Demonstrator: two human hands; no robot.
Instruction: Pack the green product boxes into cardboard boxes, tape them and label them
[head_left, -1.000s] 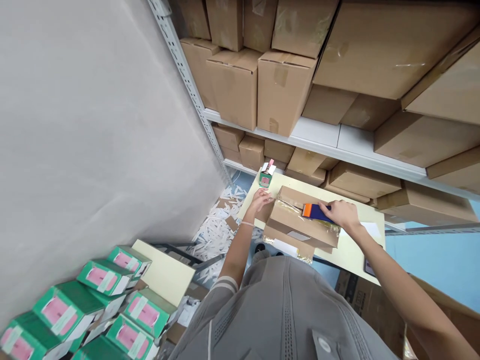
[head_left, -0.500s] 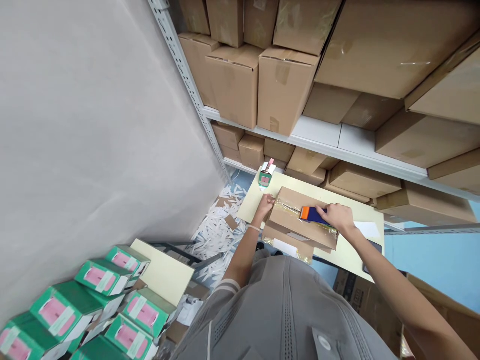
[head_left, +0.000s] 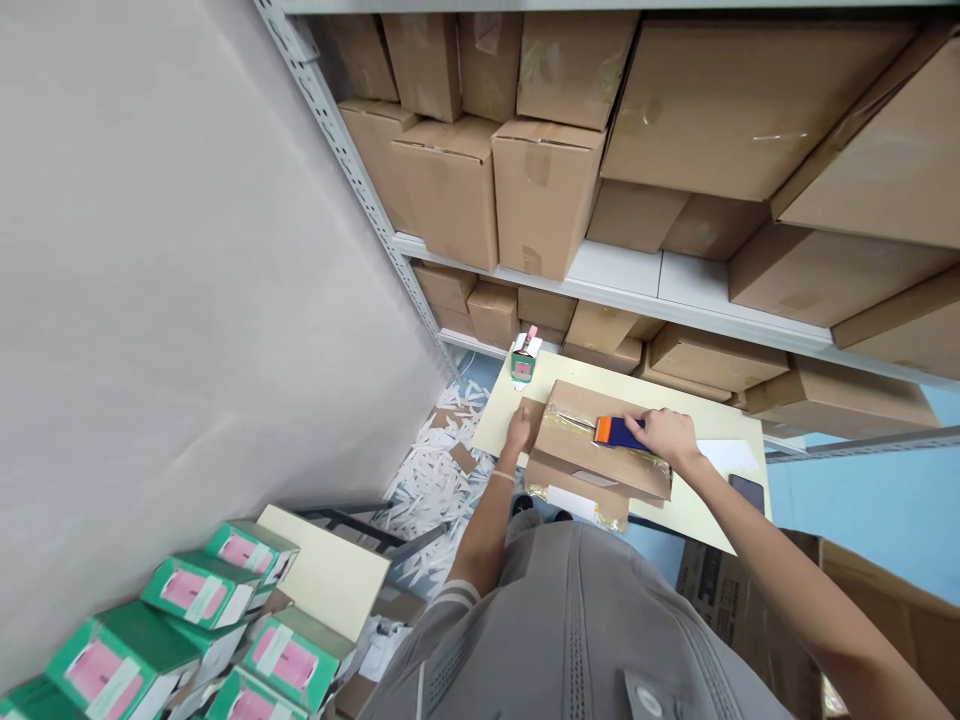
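Observation:
A brown cardboard carton [head_left: 570, 408] lies on the pale table in front of me, with shiny clear tape along its top seam. At its left end my left hand [head_left: 518, 430] is closed on an end flap [head_left: 534, 418], its fingers partly hidden. My right hand [head_left: 666, 436] is wrapped round a dark-blue tool with an orange end [head_left: 616, 431], which lies over the top seam; its exact kind is unclear. On the near side hangs a lower flap with a white label [head_left: 572, 501] and tape. A small open green box [head_left: 523, 368] with something pink sticking out stands at the table's far left corner.
Shelves full of cartons [head_left: 547, 205] rise behind the table [head_left: 705, 510]. A white sheet [head_left: 726, 455] and a phone [head_left: 746, 492] lie at the right. White paper scraps [head_left: 427, 470] cover the floor. Green boxes [head_left: 195, 590] are piled lower left; a large carton [head_left: 757, 590] stands lower right.
My left hand has shifted slightly left and down, and the end flap now shows swung outward beside it. The blue-and-orange tool has stayed at about the same place on the seam. The view has tilted slightly.

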